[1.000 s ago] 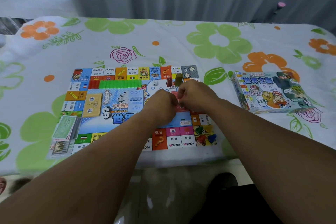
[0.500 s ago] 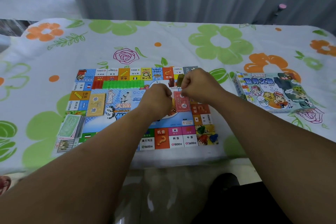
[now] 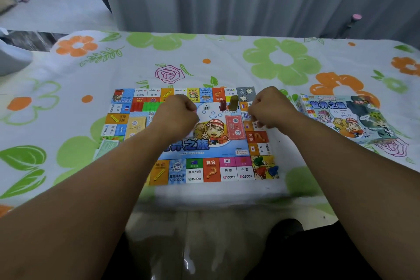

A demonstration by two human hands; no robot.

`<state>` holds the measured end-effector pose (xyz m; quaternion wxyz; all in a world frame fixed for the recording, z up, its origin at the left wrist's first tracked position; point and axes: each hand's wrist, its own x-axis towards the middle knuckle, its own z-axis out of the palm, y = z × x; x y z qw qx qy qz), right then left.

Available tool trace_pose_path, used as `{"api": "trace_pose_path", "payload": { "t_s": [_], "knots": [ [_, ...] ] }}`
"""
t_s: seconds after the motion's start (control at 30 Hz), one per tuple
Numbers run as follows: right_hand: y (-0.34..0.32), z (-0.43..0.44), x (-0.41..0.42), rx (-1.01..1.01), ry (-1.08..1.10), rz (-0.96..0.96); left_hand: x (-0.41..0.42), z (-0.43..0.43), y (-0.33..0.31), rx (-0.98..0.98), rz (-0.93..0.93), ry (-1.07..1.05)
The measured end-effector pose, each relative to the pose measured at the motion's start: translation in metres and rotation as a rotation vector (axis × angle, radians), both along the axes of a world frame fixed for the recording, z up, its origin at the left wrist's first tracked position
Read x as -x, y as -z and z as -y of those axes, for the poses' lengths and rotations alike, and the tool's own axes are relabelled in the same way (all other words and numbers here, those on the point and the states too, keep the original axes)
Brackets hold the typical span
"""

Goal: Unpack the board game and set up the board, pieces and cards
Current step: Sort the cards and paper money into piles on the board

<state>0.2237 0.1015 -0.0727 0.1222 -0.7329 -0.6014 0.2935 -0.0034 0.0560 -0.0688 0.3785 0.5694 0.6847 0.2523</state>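
The game board (image 3: pixel 204 150) lies flat on the table. My left hand (image 3: pixel 176 116) hovers over its left centre with fingers curled; nothing shows in it. My right hand (image 3: pixel 270 109) is curled over the board's right edge, and its fingertips hide whatever may be under them. Between the hands lie a red card deck (image 3: pixel 234 127), a white die (image 3: pixel 206 105), a red block (image 3: pixel 223 104) and an olive block (image 3: pixel 233 102). A yellow card deck (image 3: pixel 136 126), green houses (image 3: pixel 151 105) and red houses (image 3: pixel 136 105) sit at left. Coloured pawns (image 3: pixel 264 169) stand on the near right corner.
The game box (image 3: pixel 347 118) lies to the right of the board on the floral tablecloth (image 3: pixel 281 63). A stack of green paper money (image 3: pixel 106 146) rests off the board's left edge, partly behind my left forearm. A grey curtain hangs behind the table.
My hands were together over the board's centre and have drawn apart, left hand to the left, right hand to the right. The red card deck now lies uncovered between them.
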Motion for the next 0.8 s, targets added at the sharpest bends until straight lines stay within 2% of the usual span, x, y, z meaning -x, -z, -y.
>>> {"api": "trace_pose_path", "payload": {
  "t_s": [0.33,0.5,0.7,0.8],
  "knots": [
    [-0.016,0.022,0.082,-0.032,-0.284,0.026,0.098,0.021,-0.013,-0.034,-0.091,-0.299],
    [-0.015,0.037,0.136,0.025,-0.402,-0.024,0.128,0.032,-0.004,0.035,-0.215,-0.379],
    [-0.013,0.059,0.192,0.354,-0.244,-0.530,0.150,0.044,0.016,0.176,-0.263,-0.399],
    [-0.008,0.067,0.219,0.449,-0.179,-0.658,0.158,0.047,0.023,0.218,-0.248,-0.430]
  ]
}}
